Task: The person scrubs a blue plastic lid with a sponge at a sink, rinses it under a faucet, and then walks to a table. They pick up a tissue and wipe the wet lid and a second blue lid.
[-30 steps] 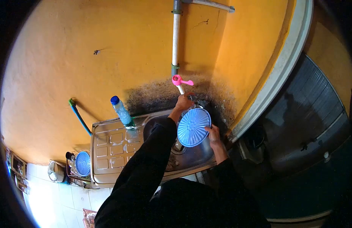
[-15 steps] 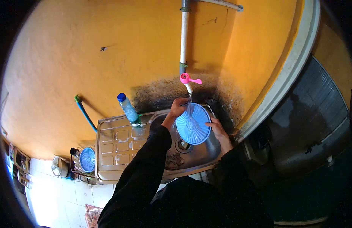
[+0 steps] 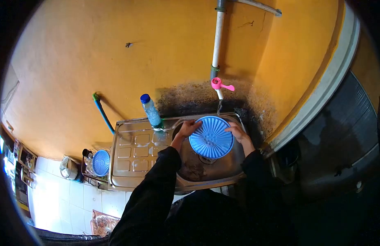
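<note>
A round blue ribbed plate (image 3: pixel 211 137) is held over the sink basin (image 3: pixel 233 162), its wet ribbed face turned up toward me. My left hand (image 3: pixel 187 129) grips its upper left rim, fingers closed round the edge. On the opposite side, my right hand (image 3: pixel 238 133) pinches the upper right rim. Beyond the far rim, water (image 3: pixel 219 107) runs from a tap with a pink handle (image 3: pixel 222 84). The plate hides much of the basin and most of the drain; a brownish clump (image 3: pixel 192 172) lies on the basin floor.
On the steel drainboard (image 3: pixel 123 166) to the left stands a clear bottle with a blue cap (image 3: pixel 151 111). Farther left, a rack (image 3: pixel 90 177) holds glasses and another blue plate (image 3: pixel 101 162), beside a pot (image 3: pixel 69 168). A blue pipe (image 3: pixel 103 112) sticks out of the wall.
The plate has come back toward me, out from under the stream; water that struck its face now falls behind its far rim. Both hands keep hold, and the view has shifted.
</note>
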Tool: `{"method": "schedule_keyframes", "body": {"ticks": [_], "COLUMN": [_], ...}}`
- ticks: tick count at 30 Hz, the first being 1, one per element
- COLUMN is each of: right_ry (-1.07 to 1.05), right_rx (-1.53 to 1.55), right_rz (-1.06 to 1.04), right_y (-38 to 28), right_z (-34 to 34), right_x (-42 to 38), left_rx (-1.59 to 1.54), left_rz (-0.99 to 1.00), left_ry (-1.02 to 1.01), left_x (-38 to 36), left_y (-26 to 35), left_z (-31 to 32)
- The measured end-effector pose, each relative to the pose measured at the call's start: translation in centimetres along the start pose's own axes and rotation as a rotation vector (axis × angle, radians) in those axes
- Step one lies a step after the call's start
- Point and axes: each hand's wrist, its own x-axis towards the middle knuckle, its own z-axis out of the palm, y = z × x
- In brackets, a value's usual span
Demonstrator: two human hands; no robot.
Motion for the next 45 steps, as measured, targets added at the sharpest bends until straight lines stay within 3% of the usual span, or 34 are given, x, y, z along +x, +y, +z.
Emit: {"method": "schedule_keyframes", "body": {"ticks": [4,7,8,10,12,17,26,31,38,41,45], "right_ry": [0.146,0.286,0.29,0.561,0.532,0.383,0.307,0.262,0.194,0.224,0.241], "right_rx": [-0.036,-0.62,-0.618,-0.913,-0.916,-0.556,-0.729,-0.707,-0.764,-0.696,-0.685], "right_rz": [-0.03,-0.116,-0.112,-0.379,-0.346,-0.339,-0.238,-0.243,-0.331,-0.342,-0.31], "right_y": [-0.7,-1.2,-1.2,-2.1,-3.3,-4.8,-5.8,-6.6,-7.4,-6.8,-6.5], "right_z": [0.3,0.0,0.2,1.6,2.2,3.2,2.9,3.5,3.8,3.3,2.5], "right_x": [0.6,2.1,2.4,2.8,3.2,4.5,5.2,4.9,4.3,4.4,3.9], "left_rx": [-0.096,-0.283,-0.282,-0.265,-0.315,-0.378,-0.467,-0.547,-0.828,-1.016,-1.282], "left_rz": [-0.064,-0.143,-0.145,-0.227,-0.245,-0.265,-0.36,-0.274,-0.327,-0.483,-0.473], "left_ry": [0.09,0.178,0.172,0.299,0.353,0.509,0.644,0.781,0.766,0.845,0.676], "left_x": [0.6,0.8,0.8,0.8,0.2,-1.4,-2.7,-3.7,-4.6,-4.3,-3.3], "left_y": [-0.6,-1.6,-1.9,-3.1,-3.5,-3.8,-5.9,-6.1,-4.9,-4.1,-5.6], "left_z": [1.2,2.2,2.3,2.5,2.9,3.3,1.2,0.5,0.0,0.5,1.6]}}
